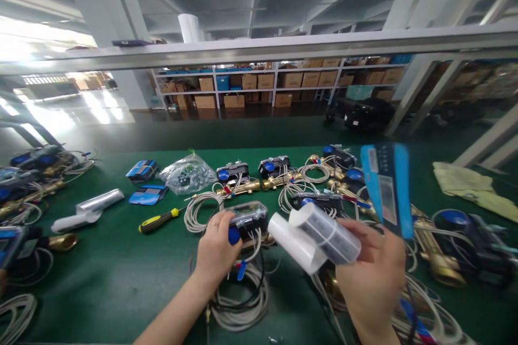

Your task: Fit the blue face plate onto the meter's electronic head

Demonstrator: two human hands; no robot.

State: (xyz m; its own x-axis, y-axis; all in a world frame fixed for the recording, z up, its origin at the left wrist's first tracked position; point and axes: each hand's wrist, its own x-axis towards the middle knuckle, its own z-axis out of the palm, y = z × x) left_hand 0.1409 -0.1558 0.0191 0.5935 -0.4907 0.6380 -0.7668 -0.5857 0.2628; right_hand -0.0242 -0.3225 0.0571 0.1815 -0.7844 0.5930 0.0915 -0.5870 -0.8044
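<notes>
My left hand [218, 245] is closed round the near side of a black meter [253, 218] with a blue round cap, which rests on the bench. A coil of grey cable [240, 307] lies below it, with a small blue and red tag beside. My right hand [374, 272] is raised to the right of the meter, its fingers closed. It holds a curled strip of labels [329, 234], whose white end [295, 242] rolls toward the meter. A blue printed card [386, 188], blurred, also stands up from this hand.
Several more meters with brass pipes [439, 259] and cables crowd the right. A yellow-black screwdriver [158, 221], a bag of small parts [188, 173], blue cards [148, 194] and another label roll [87, 210] lie left. A yellow cloth [473, 188] is far right; a shelf rail [259, 48] crosses above.
</notes>
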